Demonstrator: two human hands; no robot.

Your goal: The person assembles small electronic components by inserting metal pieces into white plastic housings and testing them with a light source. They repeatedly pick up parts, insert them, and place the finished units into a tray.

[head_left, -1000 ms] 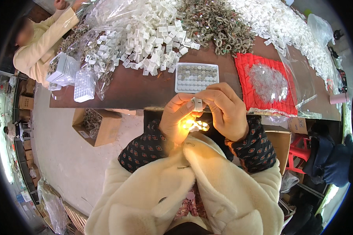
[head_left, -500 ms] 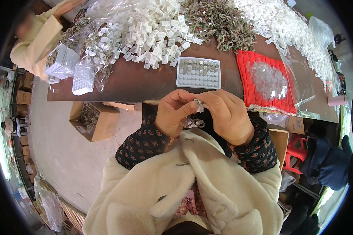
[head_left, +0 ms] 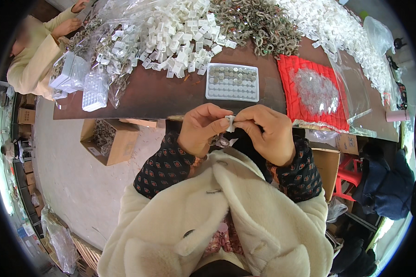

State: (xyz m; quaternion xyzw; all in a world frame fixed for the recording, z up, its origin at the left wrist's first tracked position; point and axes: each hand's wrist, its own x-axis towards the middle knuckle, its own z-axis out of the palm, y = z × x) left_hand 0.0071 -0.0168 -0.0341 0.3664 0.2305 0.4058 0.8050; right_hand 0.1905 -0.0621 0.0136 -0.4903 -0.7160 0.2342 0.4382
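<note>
Both hands meet in front of my chest, just off the near edge of the table. A small white plastic case is pinched between them. My left hand grips its left side with thumb and fingers, and a small bundle of thin coiled wire hangs below those fingertips. From the other side, my right hand closes thumb and forefinger on the case. Just beyond the hands lies a white tray, its back rows filled with round silver button cells and its front pockets bare.
White cases and coiled wire bundles are heaped along the far side. A red quilted cloth holds clear plastic bits. Stacked trays stand left, near another person's hand. Below is a cardboard box.
My fingers have shifted on the white case, and the right thumb now shows against it. The other person's hands have moved further into view at the upper left.
</note>
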